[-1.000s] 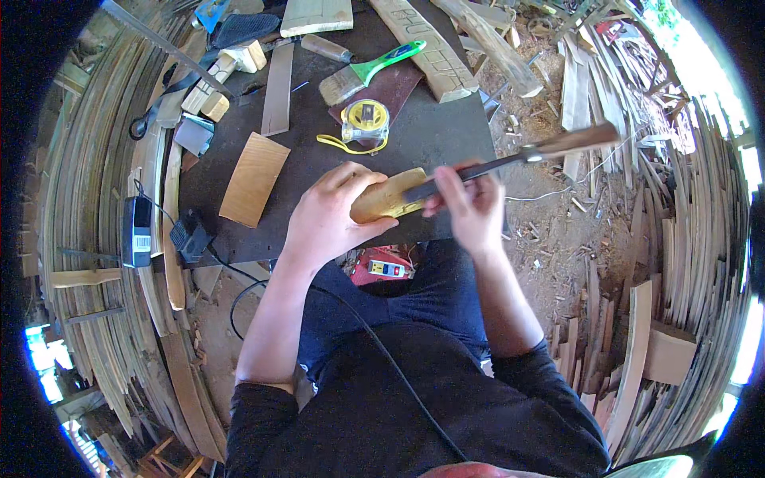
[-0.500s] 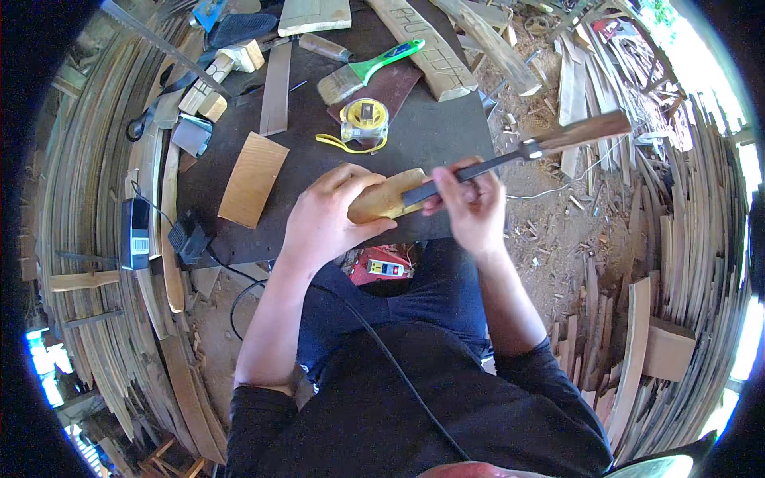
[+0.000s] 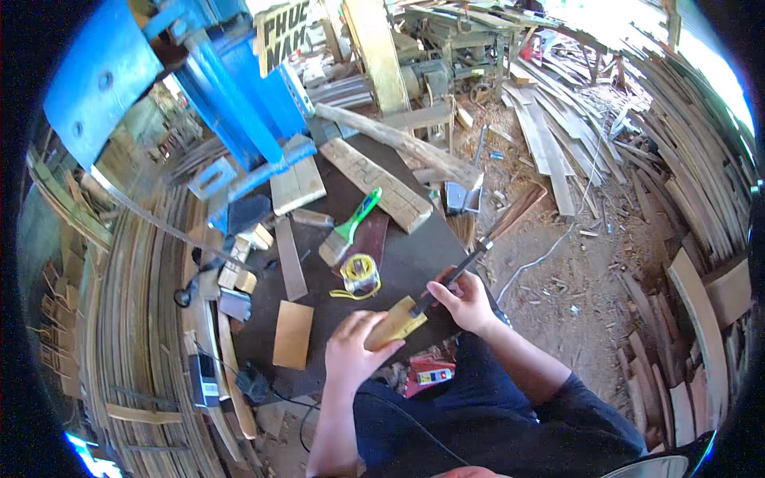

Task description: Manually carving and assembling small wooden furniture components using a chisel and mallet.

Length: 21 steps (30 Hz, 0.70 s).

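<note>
My left hand (image 3: 355, 356) grips a yellowish wood block (image 3: 394, 325) at the bench's front edge, fingers curled over it. My right hand (image 3: 462, 303) is closed on the dark steel blade of a wooden-handled chisel (image 3: 518, 210); the handle points up and right, and the blade's end rests on or very near the block. Behind the block lie a yellow tape measure (image 3: 360, 274) and a green-handled paintbrush (image 3: 358, 217). A rectangular wood piece (image 3: 292, 334) lies left of my left hand.
A dark bench (image 3: 317, 263) bears planks (image 3: 374, 185) and offcuts. Blue machinery (image 3: 215, 119) with a saw blade (image 3: 159, 223) stands behind at left. A power device (image 3: 205, 381) with cables sits at left. Stacked wood strips (image 3: 135, 303) line both sides; a white wire (image 3: 538, 259) crosses the shaving-strewn floor.
The view has swung upward, so the blue machinery and workshop behind now show and bench items sit lower in frame. My hands still hold the block and chisel.
</note>
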Motion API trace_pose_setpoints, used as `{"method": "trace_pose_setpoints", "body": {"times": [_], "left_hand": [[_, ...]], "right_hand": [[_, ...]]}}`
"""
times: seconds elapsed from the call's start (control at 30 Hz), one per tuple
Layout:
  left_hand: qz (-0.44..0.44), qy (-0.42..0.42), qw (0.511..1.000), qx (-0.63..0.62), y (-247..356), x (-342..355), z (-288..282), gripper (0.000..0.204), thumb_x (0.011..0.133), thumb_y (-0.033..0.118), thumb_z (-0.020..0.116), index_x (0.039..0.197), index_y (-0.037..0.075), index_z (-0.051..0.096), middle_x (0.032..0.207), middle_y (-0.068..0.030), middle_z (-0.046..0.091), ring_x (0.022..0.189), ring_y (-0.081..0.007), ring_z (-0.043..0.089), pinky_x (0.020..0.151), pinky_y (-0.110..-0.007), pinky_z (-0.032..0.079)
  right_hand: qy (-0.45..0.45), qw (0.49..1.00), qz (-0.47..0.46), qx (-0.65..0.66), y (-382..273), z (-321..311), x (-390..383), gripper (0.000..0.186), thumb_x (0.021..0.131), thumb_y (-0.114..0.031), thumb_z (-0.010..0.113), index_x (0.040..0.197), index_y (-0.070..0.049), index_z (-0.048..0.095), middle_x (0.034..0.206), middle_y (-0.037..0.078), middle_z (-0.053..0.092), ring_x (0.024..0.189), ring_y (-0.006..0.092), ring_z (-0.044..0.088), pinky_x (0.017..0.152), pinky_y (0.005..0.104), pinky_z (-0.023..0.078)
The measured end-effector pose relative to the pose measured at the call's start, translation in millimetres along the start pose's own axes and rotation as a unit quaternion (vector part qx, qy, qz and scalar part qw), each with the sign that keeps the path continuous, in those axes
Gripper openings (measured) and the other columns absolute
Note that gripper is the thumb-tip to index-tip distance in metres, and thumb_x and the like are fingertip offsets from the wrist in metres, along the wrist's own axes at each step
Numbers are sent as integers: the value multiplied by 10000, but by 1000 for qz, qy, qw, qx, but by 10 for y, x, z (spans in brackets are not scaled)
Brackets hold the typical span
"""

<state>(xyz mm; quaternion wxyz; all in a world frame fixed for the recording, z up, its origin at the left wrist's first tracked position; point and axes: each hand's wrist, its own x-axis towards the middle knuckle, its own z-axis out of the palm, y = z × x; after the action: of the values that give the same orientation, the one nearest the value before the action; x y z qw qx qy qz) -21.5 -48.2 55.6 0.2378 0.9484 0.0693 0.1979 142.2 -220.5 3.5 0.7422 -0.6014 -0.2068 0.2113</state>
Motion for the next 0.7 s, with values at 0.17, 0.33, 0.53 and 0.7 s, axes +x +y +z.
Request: {"method": "trace_pose_setpoints", "body": {"times": [0.17, 0.33, 0.53, 0.7], "left_hand": [[56, -68, 992, 87, 150, 62, 63, 487, 860, 290, 727, 1314, 143, 627, 1201, -101, 635, 1079, -306, 649, 899, -429, 527], [71, -36, 993, 84, 215, 163, 145, 451, 868, 236, 740, 1298, 125, 659, 1324, -151, 603, 1143, -345, 633, 960, -432, 514], [54, -5, 997, 56, 231, 88, 201, 250, 835, 192, 779, 1068, 104, 760, 1225, -80, 671, 1062, -276, 677, 945, -400, 521], [66, 18, 996, 60, 271, 211, 170, 140, 862, 185, 738, 967, 93, 753, 1040, -38, 701, 927, -256, 687, 825, -378, 532]], "right_hand": [[-5, 1000, -28, -1, 43, -20, 5, 158, 936, -136, 729, 908, -21, 623, 806, -10, 631, 727, 64, 573, 660, 233, 471], [13, 997, -72, -20, 150, -21, 53, 152, 955, -145, 700, 944, -19, 615, 845, 21, 658, 749, 98, 637, 655, 255, 523], [47, 995, -12, 88, 170, -49, 72, 144, 970, -138, 677, 976, -11, 608, 873, 49, 676, 778, 134, 668, 638, 284, 561], [43, 993, -7, 106, 122, -80, 71, 152, 963, -141, 689, 974, -12, 609, 861, 42, 669, 761, 127, 661, 622, 274, 551]]}}
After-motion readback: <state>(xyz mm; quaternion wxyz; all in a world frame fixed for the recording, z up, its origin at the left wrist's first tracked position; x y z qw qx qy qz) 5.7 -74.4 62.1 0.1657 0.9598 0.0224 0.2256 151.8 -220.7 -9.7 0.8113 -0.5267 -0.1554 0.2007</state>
